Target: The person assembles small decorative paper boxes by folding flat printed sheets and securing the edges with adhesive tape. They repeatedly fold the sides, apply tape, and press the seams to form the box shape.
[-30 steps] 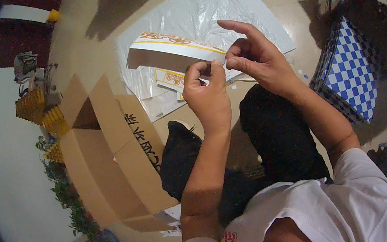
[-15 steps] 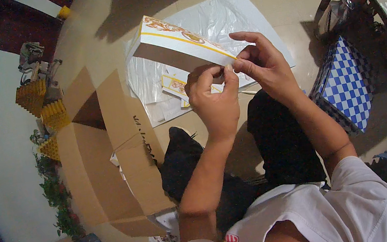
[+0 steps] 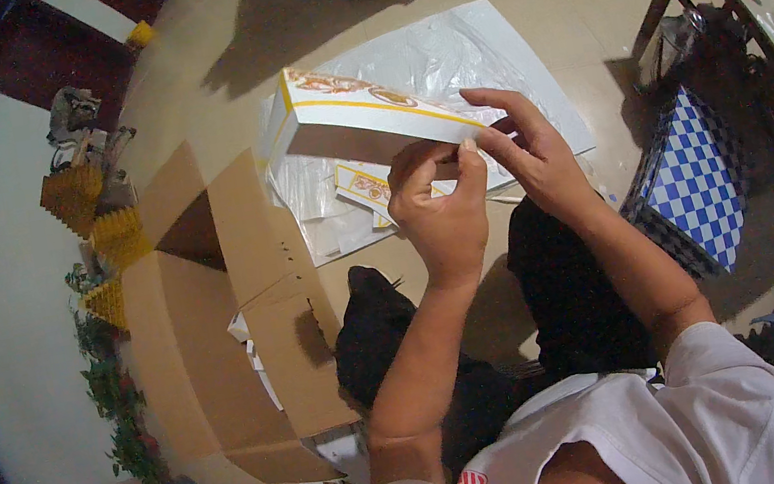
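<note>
A long white paper box (image 3: pixel 368 118) with yellow edge lines and orange-brown printed drawings is held up above the floor, tilted with its far end to the left. Near its right end, my left hand (image 3: pixel 442 208) pinches the lower edge between thumb and fingers. My right hand (image 3: pixel 535 153) grips the same end, thumb against the edge and the index finger raised. Below the box, flat printed cartons (image 3: pixel 363 185) of the same pattern lie on a white sheet (image 3: pixel 536 66) covered by clear plastic film (image 3: pixel 439 56).
An open brown cardboard box (image 3: pixel 210 341) stands at my left with white pieces inside. To the right is a blue-and-white checkered stool or box (image 3: pixel 697 183), beside a wooden table (image 3: pixel 744 3). Yellow stacked pieces (image 3: pixel 118 234) and a green plant (image 3: pixel 118 396) line the left wall.
The view has shifted slightly, so most things sit a little lower and further right. Both hands keep hold of the box's right end, and its far end has dipped somewhat.
</note>
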The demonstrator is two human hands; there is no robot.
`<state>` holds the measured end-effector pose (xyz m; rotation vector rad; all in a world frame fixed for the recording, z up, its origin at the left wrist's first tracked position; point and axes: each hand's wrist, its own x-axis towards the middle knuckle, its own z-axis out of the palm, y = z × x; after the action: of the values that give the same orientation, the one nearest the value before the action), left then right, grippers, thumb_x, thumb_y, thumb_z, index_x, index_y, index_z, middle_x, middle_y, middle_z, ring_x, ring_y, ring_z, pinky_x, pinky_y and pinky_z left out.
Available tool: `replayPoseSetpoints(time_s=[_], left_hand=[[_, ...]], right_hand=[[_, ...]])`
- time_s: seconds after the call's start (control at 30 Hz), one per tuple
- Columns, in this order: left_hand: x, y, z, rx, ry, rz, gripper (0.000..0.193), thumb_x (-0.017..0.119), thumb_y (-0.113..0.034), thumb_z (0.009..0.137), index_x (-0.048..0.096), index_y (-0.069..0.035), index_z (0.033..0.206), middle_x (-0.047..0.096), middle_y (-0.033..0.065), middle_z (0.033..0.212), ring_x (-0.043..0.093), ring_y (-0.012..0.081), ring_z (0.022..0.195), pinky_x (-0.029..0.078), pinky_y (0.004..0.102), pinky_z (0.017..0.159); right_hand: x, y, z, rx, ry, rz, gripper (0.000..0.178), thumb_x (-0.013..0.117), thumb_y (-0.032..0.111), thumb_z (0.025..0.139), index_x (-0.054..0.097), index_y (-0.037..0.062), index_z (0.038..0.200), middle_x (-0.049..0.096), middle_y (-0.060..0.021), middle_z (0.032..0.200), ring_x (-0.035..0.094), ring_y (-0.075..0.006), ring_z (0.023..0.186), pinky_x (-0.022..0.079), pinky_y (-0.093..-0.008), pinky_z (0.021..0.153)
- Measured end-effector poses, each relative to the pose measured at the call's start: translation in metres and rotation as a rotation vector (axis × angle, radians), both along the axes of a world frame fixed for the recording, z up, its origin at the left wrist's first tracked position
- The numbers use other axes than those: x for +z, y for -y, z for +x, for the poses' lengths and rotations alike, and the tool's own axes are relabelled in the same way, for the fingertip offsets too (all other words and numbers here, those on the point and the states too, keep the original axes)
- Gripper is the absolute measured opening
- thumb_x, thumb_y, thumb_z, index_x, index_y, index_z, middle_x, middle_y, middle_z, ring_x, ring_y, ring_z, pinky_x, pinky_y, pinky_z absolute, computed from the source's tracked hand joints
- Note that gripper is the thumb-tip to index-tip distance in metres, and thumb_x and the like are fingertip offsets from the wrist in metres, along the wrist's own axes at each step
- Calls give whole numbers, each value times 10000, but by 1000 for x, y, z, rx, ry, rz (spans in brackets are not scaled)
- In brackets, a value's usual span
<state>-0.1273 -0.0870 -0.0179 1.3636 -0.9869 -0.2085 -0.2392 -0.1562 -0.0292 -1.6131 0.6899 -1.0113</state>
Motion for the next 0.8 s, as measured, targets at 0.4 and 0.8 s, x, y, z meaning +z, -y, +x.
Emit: replayPoseSetpoints(time_s=[0.4, 0.8], left_hand=[[7, -2, 33, -725, -784, 122, 268, 612, -76, 811, 640, 32, 1055, 661, 51, 961, 599, 105, 859, 464, 254, 800], [17, -21, 29, -677, 358, 593, 242, 627, -178, 710, 640, 22, 846, 626, 189, 870, 597, 370, 822, 483, 407, 761]], right_hand=[[-5, 19, -17, 313, 86, -66, 559, 592, 367, 918, 442, 84, 1377, 464, -89, 1362, 492, -218, 1206, 419, -368, 972], [39, 24, -1, 255, 72, 11, 796, 704, 394, 821, 294, 188, 1472, 318, -126, 1462, 377, -325, 1288, 386, -439, 1014]])
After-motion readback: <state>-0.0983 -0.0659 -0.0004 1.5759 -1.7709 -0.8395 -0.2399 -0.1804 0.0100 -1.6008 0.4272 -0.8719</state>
